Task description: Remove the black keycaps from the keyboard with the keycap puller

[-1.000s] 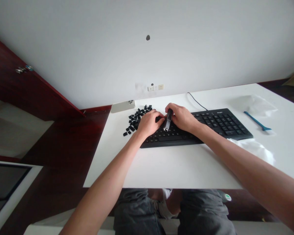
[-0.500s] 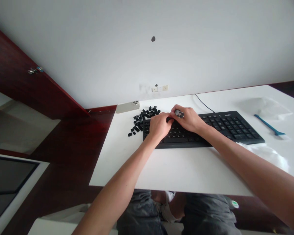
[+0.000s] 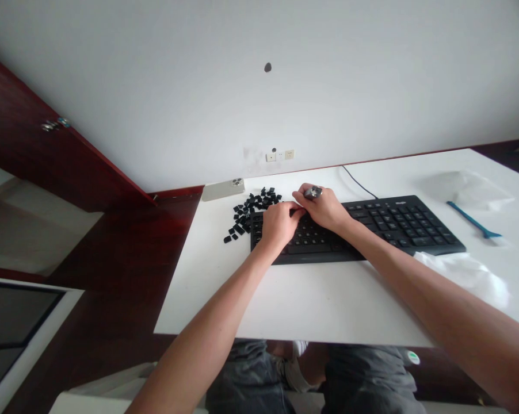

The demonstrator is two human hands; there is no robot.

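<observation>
A black keyboard (image 3: 408, 221) lies on the white table, its left part stripped of several keycaps. Over that part rests my left hand (image 3: 279, 223), thumb and forefinger pinched together. Whatever is in that pinch, if anything, is hidden. My right hand (image 3: 328, 210) is closed around a small tool with a shiny dark-grey handle (image 3: 313, 192); its working end is covered by the fingers. The fingertips of both hands meet above the upper keys. Loose black keycaps (image 3: 253, 206) form a pile behind and left of the keyboard.
A phone (image 3: 224, 189) lies at the table's back left corner. To the right are a blue brush (image 3: 473, 218), a clear plastic bag (image 3: 479, 190) and a crumpled white bag (image 3: 462, 276). The keyboard cable (image 3: 358, 182) runs back towards the wall.
The tool's handle in my right hand has tilted upward and shifted slightly left. Both hands stay together over the keyboard, and the view has shifted a little.
</observation>
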